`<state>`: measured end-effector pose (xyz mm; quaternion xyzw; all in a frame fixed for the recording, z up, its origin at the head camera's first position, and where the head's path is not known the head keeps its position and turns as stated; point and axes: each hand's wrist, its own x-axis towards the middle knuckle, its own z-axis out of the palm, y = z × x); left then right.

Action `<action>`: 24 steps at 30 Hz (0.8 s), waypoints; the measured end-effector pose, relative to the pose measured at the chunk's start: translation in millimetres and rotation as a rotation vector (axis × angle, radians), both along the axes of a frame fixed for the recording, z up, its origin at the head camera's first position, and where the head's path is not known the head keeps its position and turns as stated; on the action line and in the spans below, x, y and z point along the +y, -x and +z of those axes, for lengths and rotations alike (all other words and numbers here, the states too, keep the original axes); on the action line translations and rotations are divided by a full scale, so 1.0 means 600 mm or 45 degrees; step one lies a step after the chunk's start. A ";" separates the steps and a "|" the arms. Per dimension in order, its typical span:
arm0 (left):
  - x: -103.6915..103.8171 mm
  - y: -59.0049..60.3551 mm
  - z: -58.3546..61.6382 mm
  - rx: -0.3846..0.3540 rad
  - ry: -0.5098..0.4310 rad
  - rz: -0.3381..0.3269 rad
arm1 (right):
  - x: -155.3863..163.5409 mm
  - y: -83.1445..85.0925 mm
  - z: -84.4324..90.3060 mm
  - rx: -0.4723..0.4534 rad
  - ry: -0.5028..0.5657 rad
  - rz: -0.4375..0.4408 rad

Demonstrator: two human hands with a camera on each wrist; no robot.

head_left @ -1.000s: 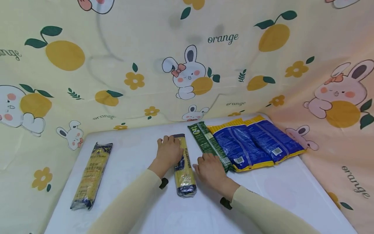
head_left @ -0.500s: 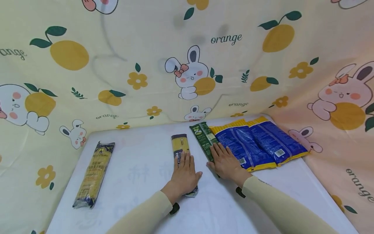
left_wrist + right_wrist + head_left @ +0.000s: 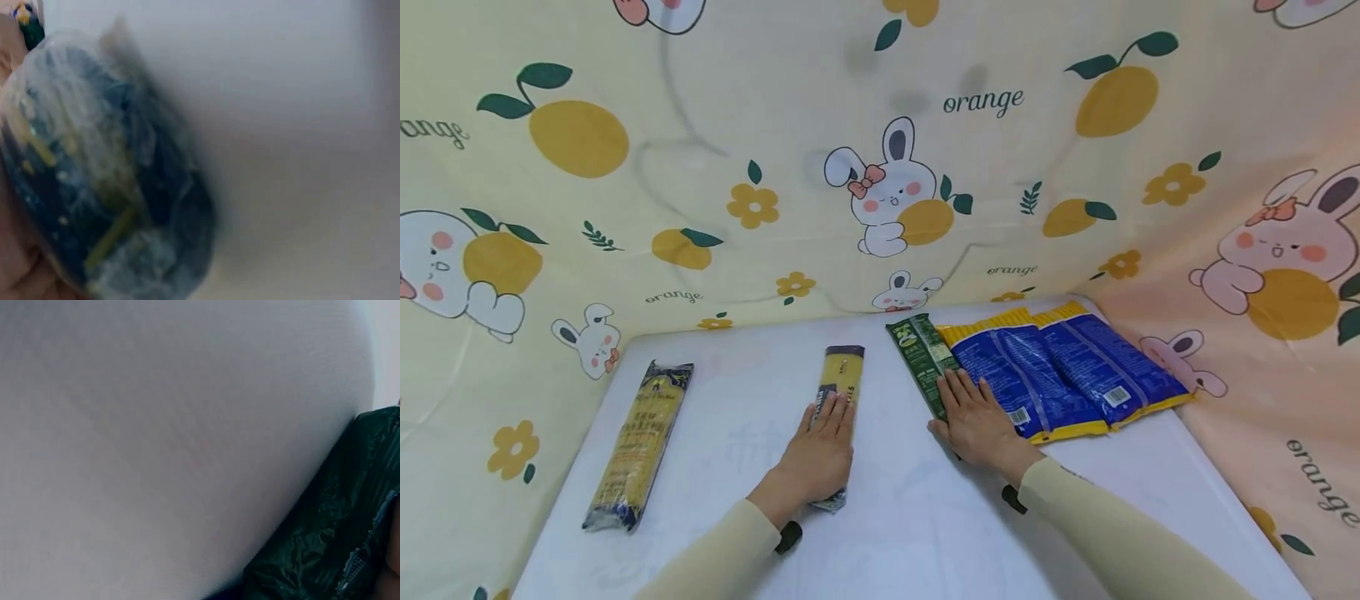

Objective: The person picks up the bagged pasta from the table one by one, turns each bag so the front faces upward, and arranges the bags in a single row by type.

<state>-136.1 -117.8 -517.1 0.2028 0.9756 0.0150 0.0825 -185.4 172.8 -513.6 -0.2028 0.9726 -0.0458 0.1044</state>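
Since half a second ago the left hand [image 3: 818,454] and the yellow spaghetti packet [image 3: 838,417] under it have slid leftward across the worktop [image 3: 895,533], away from the green packet [image 3: 922,362], opening a wider gap between the two; the right hand [image 3: 976,421] has stayed where it was. Going down in size: the white worktop carries two blue and yellow packets [image 3: 1060,367] side by side at its far right, touching the slim green packet. A dark blue and yellow packet [image 3: 638,442] lies alone near the left edge. The yellow spaghetti packet lies lengthwise in the middle, its near end covered by the left hand, whose fingers are straight and pressed flat on it. The right hand lies flat with fingers spread, across the near end of the green packet and the edge of the nearer blue one.
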 end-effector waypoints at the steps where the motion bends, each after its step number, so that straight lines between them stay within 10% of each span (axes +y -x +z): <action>1: -0.014 -0.001 0.000 -0.002 -0.002 0.004 | 0.000 0.000 -0.001 0.003 0.008 0.002; 24: -0.279 -0.050 0.004 0.082 -0.047 0.189 | -0.001 0.000 -0.010 0.018 -0.036 -0.017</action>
